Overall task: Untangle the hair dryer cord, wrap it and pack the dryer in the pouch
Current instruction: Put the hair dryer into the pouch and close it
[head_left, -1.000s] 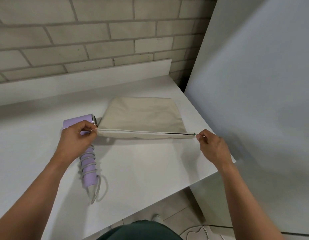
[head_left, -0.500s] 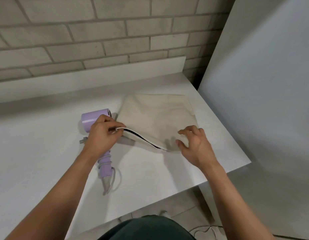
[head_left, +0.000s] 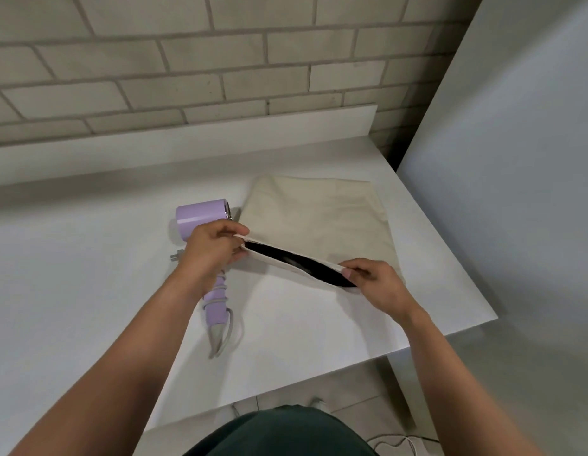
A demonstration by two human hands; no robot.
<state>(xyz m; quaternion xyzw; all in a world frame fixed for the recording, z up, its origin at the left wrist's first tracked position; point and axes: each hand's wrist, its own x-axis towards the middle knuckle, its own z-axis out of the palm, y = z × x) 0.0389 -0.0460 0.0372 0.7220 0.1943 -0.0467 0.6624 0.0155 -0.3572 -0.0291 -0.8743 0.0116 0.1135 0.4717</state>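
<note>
**A:** Both hands are on the pouch. The left hand pinches the mouth's edge at its nine o'clock end, the right hand pinches it toward four o'clock, and a dark slit gapes between them.

**B:** And the hair dryer?

**A:** It's lying on the table at the pouch's nine o'clock, cord coiled round the handle. The risk I see: that loose loop at the handle's tip could snag the narrow mouth, or the coils could slip off going in.

**B:** Any branding?

**A:** No readable writing anywhere.
</note>
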